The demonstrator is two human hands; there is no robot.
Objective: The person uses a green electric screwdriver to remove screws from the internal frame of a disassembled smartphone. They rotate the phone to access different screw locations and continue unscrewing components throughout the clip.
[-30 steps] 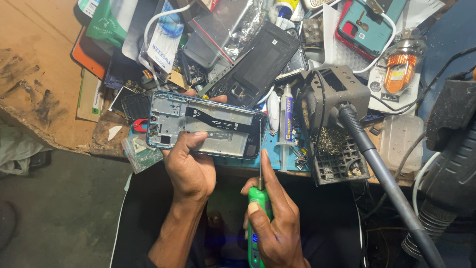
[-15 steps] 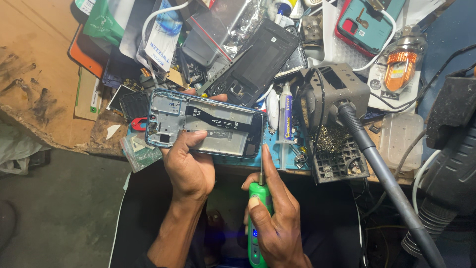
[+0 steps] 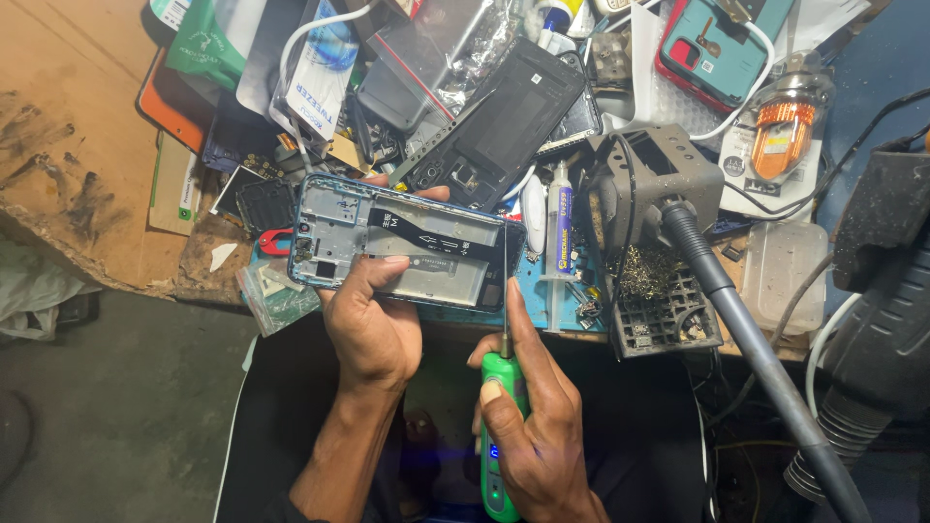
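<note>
Packed worktop (image 3: 58, 116), phone frame (image 3: 407, 254) near the front edge

Screwdriver (image 3: 504, 387) just right of it, syringe (image 3: 560, 242) further right, soldering stand (image 3: 659, 223) beyond, loose phone back (image 3: 504, 126) behind.

Phone repair workshop: cluttered bench (image 3: 77, 145), soldering stand (image 3: 659, 184), phone parts (image 3: 504, 126).

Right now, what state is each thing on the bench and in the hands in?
Opened phone: back cover off, insides exposed, lying flat, gripped by the left hand.
Green electric screwdriver: held in the right hand, bit pointing up at the phone's right end, a small blue light lit on its body.
Black back cover: detached, lying above the phone.
Teal-cased phone: lying flat, white cable across it.
Syringe tube: lying flat.
</note>
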